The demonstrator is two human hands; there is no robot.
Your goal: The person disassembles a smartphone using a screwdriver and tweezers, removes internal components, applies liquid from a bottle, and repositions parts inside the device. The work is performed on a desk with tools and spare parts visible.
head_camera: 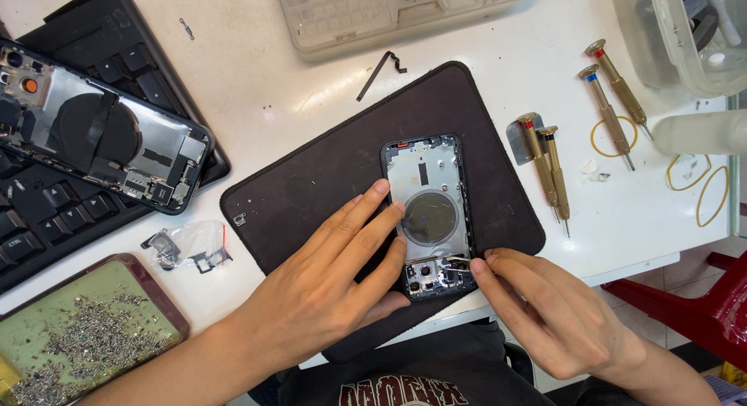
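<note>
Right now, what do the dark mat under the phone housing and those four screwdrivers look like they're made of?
The mat looks like soft rubber or foam with a matte, dusty black face and rounded edges, though fabric is possible. The screwdrivers look like brass-coloured metal, with shiny knurled handles and thin steel-like tips. The phone housing, steadied by the left hand, looks like bare silvery metal inside a dark frame.

Head view, steeply down, close.

The left hand [334, 278] lies flat, palm down, fingers spread and extended forward. The right hand [545, 313] reaches inward, thumb and forefinger pinched together at their tips.
</note>
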